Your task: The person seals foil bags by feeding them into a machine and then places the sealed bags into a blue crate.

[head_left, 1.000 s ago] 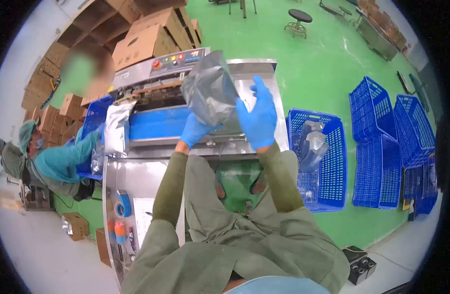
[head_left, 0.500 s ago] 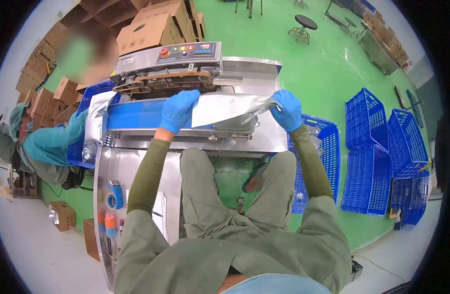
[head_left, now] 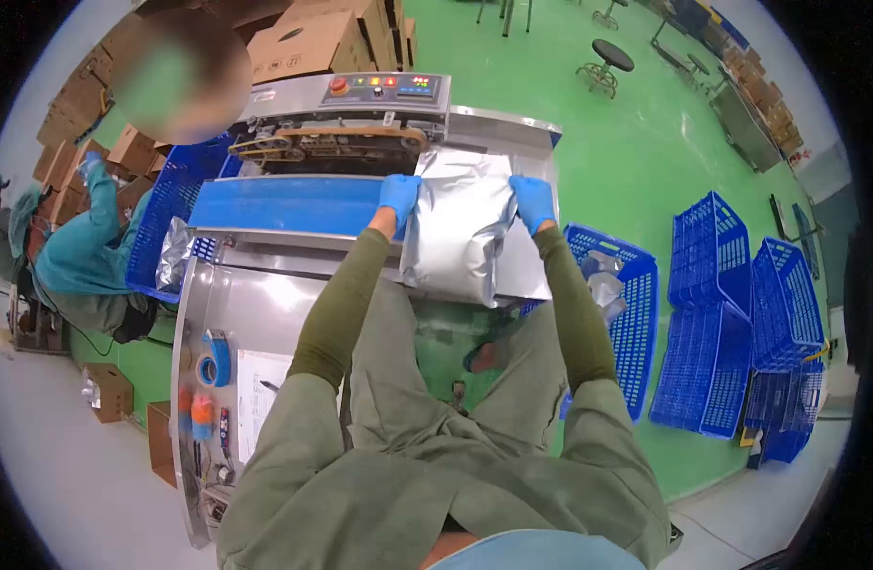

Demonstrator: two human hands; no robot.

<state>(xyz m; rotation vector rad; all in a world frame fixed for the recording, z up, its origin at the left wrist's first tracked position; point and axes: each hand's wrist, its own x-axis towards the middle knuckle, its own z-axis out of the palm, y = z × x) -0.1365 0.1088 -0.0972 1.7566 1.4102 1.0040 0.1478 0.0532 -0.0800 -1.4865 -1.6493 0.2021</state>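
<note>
A full silver foil bag (head_left: pixel 458 233) hangs with its flat top edge up at the right end of the band sealer (head_left: pixel 341 142). My left hand (head_left: pixel 398 198), in a blue glove, is closed on the bag's upper left side. On the upper right side, my right hand (head_left: pixel 533 202), gloved the same way, grips the other edge. The bag's lower part drops over the machine's front edge, above my lap. Left of my left hand runs the sealer's blue conveyor belt (head_left: pixel 284 204).
A blue crate (head_left: pixel 636 332) with foil bags stands at my right, near stacked blue crates (head_left: pixel 707 332). On the steel table (head_left: pixel 265 304) lie blue tape (head_left: pixel 214 363) and papers with a pen. A co-worker's teal sleeve (head_left: pixel 99 204) shows beside another crate (head_left: pixel 170 209) at left.
The bag has turned from lying sideways over the belt to hanging upright, its front facing me. My hands are level at its top. The foil bag at the belt's left end has left the belt.
</note>
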